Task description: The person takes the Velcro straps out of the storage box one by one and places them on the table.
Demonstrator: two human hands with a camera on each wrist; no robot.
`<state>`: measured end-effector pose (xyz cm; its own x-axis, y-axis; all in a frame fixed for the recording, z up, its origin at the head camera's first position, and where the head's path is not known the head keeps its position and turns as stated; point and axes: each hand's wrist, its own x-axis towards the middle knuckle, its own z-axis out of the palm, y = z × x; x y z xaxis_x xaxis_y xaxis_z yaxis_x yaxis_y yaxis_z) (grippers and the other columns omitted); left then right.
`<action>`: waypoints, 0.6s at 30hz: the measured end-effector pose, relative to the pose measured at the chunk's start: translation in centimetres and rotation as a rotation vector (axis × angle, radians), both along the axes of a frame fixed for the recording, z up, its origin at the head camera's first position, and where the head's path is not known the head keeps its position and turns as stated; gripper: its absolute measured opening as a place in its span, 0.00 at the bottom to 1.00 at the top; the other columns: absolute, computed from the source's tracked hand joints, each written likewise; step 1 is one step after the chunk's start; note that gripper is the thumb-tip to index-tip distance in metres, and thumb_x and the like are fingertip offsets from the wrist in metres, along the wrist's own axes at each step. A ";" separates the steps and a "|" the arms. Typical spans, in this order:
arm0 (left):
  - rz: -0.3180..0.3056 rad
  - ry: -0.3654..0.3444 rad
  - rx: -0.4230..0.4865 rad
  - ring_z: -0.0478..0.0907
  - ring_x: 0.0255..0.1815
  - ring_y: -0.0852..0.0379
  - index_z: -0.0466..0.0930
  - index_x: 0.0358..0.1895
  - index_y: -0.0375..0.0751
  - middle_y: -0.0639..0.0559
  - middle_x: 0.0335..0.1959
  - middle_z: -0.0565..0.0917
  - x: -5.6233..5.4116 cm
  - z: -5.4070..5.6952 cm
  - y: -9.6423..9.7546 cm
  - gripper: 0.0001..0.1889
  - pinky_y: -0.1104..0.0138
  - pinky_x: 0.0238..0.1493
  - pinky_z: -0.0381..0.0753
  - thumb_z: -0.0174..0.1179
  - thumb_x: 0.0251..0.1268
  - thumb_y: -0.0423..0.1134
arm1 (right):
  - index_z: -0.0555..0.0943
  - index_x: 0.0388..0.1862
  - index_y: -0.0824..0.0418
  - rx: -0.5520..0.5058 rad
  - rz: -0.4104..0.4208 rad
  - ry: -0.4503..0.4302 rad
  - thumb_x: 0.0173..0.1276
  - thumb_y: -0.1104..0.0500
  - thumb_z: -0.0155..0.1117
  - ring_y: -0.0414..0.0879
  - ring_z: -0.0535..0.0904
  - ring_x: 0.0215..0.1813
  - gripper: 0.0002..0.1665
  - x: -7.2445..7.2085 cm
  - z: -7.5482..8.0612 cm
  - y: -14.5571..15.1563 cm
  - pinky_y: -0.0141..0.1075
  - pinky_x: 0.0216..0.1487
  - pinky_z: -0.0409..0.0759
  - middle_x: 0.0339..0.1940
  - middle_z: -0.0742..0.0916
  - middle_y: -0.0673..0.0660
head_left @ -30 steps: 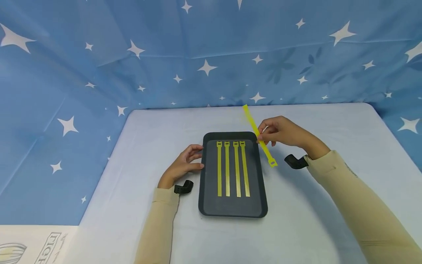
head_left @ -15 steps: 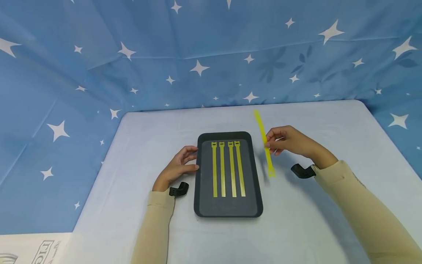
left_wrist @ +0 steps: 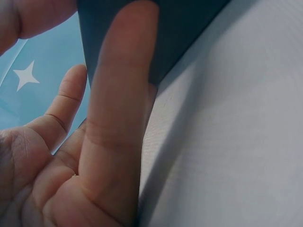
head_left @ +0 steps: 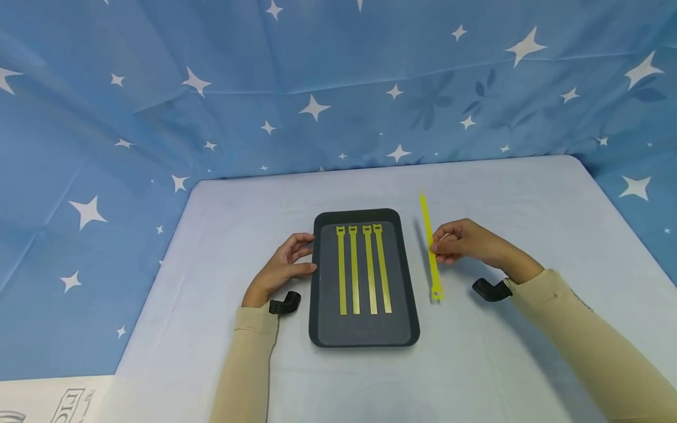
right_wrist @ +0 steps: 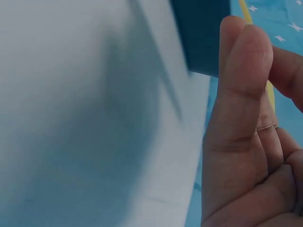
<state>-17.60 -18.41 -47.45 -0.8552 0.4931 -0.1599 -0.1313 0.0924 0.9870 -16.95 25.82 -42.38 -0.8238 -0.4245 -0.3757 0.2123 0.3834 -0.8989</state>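
Observation:
My right hand (head_left: 459,242) pinches a yellow hook-and-loop cable tie (head_left: 426,217) between thumb and fingertips. The tie hangs over the table just right of the tray, its slotted head toward me. In the right wrist view, a yellow strip of it (right_wrist: 271,97) shows behind my fingers. Several matching yellow cable ties (head_left: 354,276) lie side by side in the dark grey tray (head_left: 365,336), slotted heads at the far end. My left hand (head_left: 280,267) rests against the tray's left side with thumb and fingertips; the thumb (left_wrist: 125,71) lies straight along the tray wall in the left wrist view.
A white cloth covers the table (head_left: 476,364). Behind it hangs a blue star-patterned curtain (head_left: 338,70). At the lower left is a pale printed sheet (head_left: 32,399). Each wrist carries a black camera mount, such as the right one (head_left: 492,289).
The right hand has carried the cable tie rightward and toward me, from over the tray's right edge to beside it. The left hand stays at the tray; the head view has shifted slightly.

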 end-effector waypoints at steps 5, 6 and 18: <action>0.003 0.005 0.003 0.65 0.80 0.33 0.60 0.78 0.28 0.30 0.82 0.63 0.0 0.1 0.0 0.37 0.66 0.54 0.85 0.65 0.68 0.25 | 0.81 0.47 0.74 0.030 0.015 -0.038 0.79 0.66 0.66 0.43 0.87 0.32 0.09 0.2 -0.7 -0.1 0.35 0.40 0.89 0.31 0.90 0.57; 0.003 0.004 0.005 0.65 0.80 0.33 0.60 0.78 0.28 0.30 0.82 0.64 0.0 0.1 0.0 0.37 0.66 0.54 0.85 0.65 0.67 0.25 | 0.81 0.46 0.73 0.035 0.019 -0.045 0.79 0.66 0.66 0.42 0.87 0.31 0.09 0.3 -0.8 -0.1 0.35 0.40 0.89 0.31 0.90 0.57; 0.012 -0.011 0.010 0.66 0.79 0.34 0.61 0.78 0.28 0.31 0.82 0.64 0.1 0.2 0.1 0.37 0.66 0.52 0.86 0.65 0.67 0.25 | 0.81 0.44 0.71 0.119 0.019 -0.102 0.77 0.65 0.68 0.41 0.86 0.30 0.07 0.9 -1.9 -0.5 0.32 0.36 0.87 0.28 0.89 0.54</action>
<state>-17.53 -18.30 -47.21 -0.8593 0.4843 -0.1646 -0.1436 0.0805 0.9864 -16.07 25.35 -44.25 -0.7712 -0.3868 -0.5056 0.2921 0.4907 -0.8209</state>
